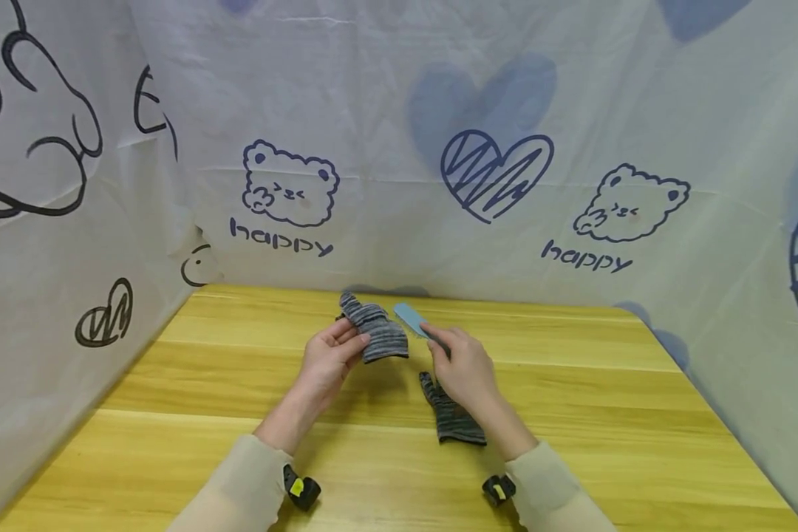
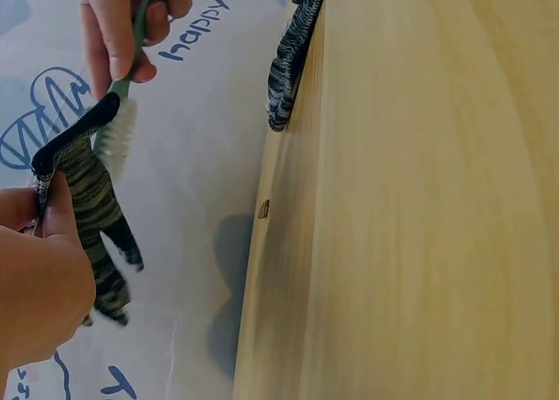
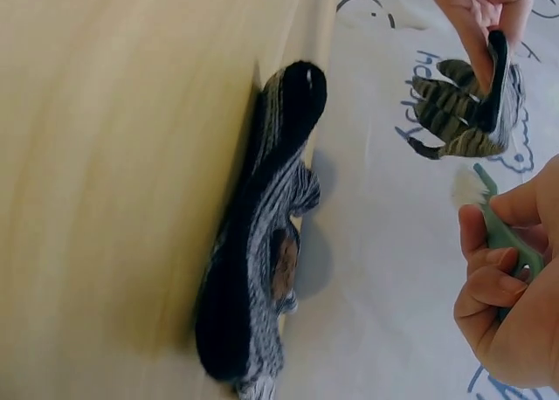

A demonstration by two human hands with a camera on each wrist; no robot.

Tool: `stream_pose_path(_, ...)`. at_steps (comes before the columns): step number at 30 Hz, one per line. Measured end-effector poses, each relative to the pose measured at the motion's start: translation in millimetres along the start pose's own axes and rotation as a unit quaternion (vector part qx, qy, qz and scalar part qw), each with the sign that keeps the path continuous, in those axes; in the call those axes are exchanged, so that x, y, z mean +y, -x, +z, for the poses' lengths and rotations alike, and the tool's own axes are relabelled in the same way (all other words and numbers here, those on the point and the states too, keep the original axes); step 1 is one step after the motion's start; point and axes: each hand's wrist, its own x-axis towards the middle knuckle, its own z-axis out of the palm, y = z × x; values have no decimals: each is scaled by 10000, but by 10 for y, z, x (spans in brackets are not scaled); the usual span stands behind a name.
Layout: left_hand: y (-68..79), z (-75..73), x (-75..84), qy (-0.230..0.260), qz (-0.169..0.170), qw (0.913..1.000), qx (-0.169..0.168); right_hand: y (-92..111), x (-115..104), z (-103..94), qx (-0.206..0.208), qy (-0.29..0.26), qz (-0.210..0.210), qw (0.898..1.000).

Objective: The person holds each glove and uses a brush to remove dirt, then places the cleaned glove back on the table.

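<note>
My left hand point(image 1: 330, 358) pinches a grey-and-black striped knit glove point(image 1: 382, 336) near its cuff and holds it up over the table. In the left wrist view the glove point(image 2: 94, 195) hangs with its fingers pointing down. A light blue-green brush point(image 1: 408, 318) with pale bristles is gripped by its handle in my right hand point(image 1: 464, 367). The bristles point(image 2: 118, 138) are right beside the glove's cuff. A second striped glove point(image 1: 454, 417) lies on the table under my right hand, partly hidden by it; its dark cuff opening point(image 3: 234, 321) faces the right wrist camera.
The yellow wood-grain table point(image 1: 239, 414) reaches back to a white cloth wall point(image 1: 386, 244) printed with hearts, bears and the word happy. More cloth hangs at the left and right sides. Black wrist cameras point(image 1: 301, 489) sit at both cuffs of my pale sleeves.
</note>
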Motion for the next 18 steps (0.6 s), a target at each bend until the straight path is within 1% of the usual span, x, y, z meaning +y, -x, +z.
stream_pose_path(2,-5,-20,23,-34,-21,10000,27,-14,31,-40,40,-28,8,10000)
stream_pose_path(6,4,-61,65,-172,-55,9998,22,2,106,-183,51,-268,156,9995)
stream_pose_path(8,13,-76,73,-269,-149,9995,-60,31,156,-270,-9,-339,273,9991)
stream_pose_path(10,25,-87,72,-438,-327,9983,-217,68,214,-353,-55,-273,343,9990)
stream_pose_path(13,47,-102,52,-827,-684,9932,-454,113,298,-466,-139,-131,352,9992)
stream_pose_path(15,64,-117,33,-1101,-924,9878,-598,120,343,-528,-178,-35,312,9993)
stream_pose_path(18,94,-137,19,-1479,-1184,9787,-796,96,390,-596,-194,85,253,9995)
